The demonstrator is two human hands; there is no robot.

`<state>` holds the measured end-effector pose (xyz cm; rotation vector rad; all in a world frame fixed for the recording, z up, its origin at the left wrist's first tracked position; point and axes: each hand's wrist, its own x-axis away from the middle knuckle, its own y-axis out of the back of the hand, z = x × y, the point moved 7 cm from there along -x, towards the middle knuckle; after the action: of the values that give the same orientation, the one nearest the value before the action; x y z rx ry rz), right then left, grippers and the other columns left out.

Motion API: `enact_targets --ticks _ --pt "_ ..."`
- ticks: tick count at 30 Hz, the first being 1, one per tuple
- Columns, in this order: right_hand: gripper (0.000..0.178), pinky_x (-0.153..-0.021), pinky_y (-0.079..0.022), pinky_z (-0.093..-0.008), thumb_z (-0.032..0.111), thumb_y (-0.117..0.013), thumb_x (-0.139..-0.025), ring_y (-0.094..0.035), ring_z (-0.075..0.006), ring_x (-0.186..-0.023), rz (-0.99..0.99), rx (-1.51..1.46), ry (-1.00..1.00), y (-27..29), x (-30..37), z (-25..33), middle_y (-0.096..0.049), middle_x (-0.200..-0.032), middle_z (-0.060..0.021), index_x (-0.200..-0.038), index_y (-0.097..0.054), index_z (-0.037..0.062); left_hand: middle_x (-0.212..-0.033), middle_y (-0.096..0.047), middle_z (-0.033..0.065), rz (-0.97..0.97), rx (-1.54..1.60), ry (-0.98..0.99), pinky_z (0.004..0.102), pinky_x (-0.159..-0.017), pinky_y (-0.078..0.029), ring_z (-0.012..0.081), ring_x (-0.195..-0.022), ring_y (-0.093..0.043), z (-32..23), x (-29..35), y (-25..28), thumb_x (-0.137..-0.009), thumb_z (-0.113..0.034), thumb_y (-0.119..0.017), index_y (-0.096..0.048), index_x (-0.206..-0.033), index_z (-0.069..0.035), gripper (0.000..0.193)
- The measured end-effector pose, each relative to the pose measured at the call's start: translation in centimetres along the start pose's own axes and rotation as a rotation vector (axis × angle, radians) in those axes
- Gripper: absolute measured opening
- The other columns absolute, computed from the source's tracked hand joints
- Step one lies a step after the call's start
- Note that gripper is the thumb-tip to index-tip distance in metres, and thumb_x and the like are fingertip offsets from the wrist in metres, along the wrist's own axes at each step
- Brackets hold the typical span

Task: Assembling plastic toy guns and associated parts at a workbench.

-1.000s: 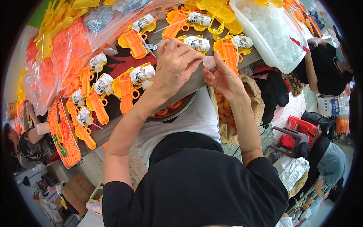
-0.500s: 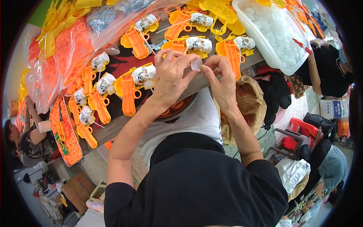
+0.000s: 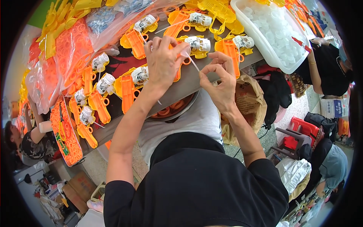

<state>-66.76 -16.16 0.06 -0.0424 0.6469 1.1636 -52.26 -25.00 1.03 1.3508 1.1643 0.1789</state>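
Observation:
My left hand (image 3: 163, 64) pinches a small translucent plastic cap (image 3: 185, 50) above the table's near edge. From the cap a thin white strip (image 3: 193, 62) runs down to my right hand (image 3: 220, 81), whose thumb and forefinger are closed on its end. Whether it is a cord or a thin stick I cannot make out. Behind my hands lies a half-built toy gun, its yellow shell carrying a white printed cylinder (image 3: 199, 44) and an orange piece. My left hand partly covers another one, with an orange slide part (image 3: 127, 92).
Several similar assemblies lie around, one with a yellow-orange body (image 3: 99, 108) at left. A white tub (image 3: 261, 53) of translucent caps stands far right. An orange-filled tray (image 3: 77, 157) is at left; a bowl (image 3: 177, 116) of orange rings sits at my lap. Co-workers sit on both sides.
My right hand has drawn away from the cap, down and slightly right, and the white strip now shows stretched between my hands. The left hand has moved a little left and up with the cap.

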Motion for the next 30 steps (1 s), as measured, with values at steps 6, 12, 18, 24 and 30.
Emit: enact_targets --ticks 6,12,18,24,30 --pt "0.012 -0.089 -0.047 -0.0345 0.012 -0.071 -0.085 -0.059 -0.0227 -0.103 0.208 0.043 -0.057 1.2 -4.0 -2.6 -0.063 -0.112 -0.0105 -0.090 -0.066 0.0017 -0.091 -0.069 0.0014 0.068 0.276 -0.043 0.0390 -0.094 -0.031 0.0188 -0.093 -0.055 -0.5 1.2 0.1 -0.080 -0.021 -0.074 -0.073 -0.107 -0.016 0.028" --pt "0.037 -0.091 -0.045 -0.0388 0.037 -0.070 -0.087 -0.058 -0.0293 -0.099 0.392 0.625 0.175 -2.6 -9.5 -3.8 -0.065 -0.103 -0.0111 -0.105 -0.065 0.0053 -0.099 -0.070 0.0004 0.277 0.495 0.124 0.0368 -0.103 -0.029 0.0173 -0.104 -0.057 -0.6 1.8 -0.3 -0.080 -0.012 -0.071 -0.069 -0.114 -0.013 0.034" --pt "0.043 -0.078 -0.051 -0.0388 0.035 -0.073 -0.082 -0.067 -0.0310 -0.085 0.692 0.507 -0.017 -4.4 -11.3 -6.6 -0.071 -0.094 -0.0172 -0.105 -0.068 -0.0013 -0.100 -0.072 0.0043 0.331 0.576 0.198 0.0318 -0.090 -0.046 0.0163 -0.095 -0.064 0.4 1.7 -0.3 -0.086 -0.018 -0.073 -0.070 -0.110 -0.007 0.027" --pt "0.042 -0.075 -0.051 -0.0387 0.033 -0.074 -0.082 -0.066 -0.0302 -0.085 0.711 0.423 -0.061 -4.9 -11.5 -6.9 -0.070 -0.093 -0.0172 -0.106 -0.068 -0.0013 -0.096 -0.075 0.0104 0.289 0.849 0.343 0.0297 -0.081 -0.052 0.0148 -0.091 -0.070 1.1 1.6 0.0 -0.088 -0.021 -0.075 -0.070 -0.105 0.002 0.030" --pt "0.039 -0.078 -0.049 -0.0402 0.035 -0.073 -0.082 -0.065 -0.0304 -0.090 0.682 0.491 0.044 -5.2 -11.0 -6.6 -0.069 -0.095 -0.0161 -0.101 -0.068 0.0010 -0.093 -0.074 0.0093 0.262 0.854 0.367 0.0287 -0.078 -0.052 0.0147 -0.083 -0.068 1.4 2.1 0.3 -0.086 -0.018 -0.075 -0.070 -0.106 0.001 0.028"
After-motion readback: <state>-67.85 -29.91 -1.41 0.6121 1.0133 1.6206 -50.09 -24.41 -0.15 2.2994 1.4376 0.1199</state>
